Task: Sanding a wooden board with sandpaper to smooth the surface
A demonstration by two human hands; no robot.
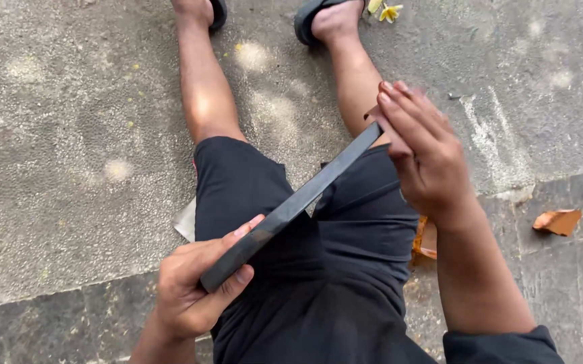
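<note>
- The left hand [193, 290] is gripping the near end of a long dark bar [291, 207], thumb on top and fingers curled beneath.
- The right hand [420, 149] is pressing straight, close-set fingers to the far end, along with a small reddish piece [374, 113] (what it is, I cannot tell).
- The bar is slanting above the lap, clear of the ground [69, 135].
- It is looking stiff, fairly heavy and smooth; holding both ends suits it best.

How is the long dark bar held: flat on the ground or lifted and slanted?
Lifted and slanted. The dark bar runs diagonally above the lap, left hand gripping its lower end, right hand at its upper end.
</note>
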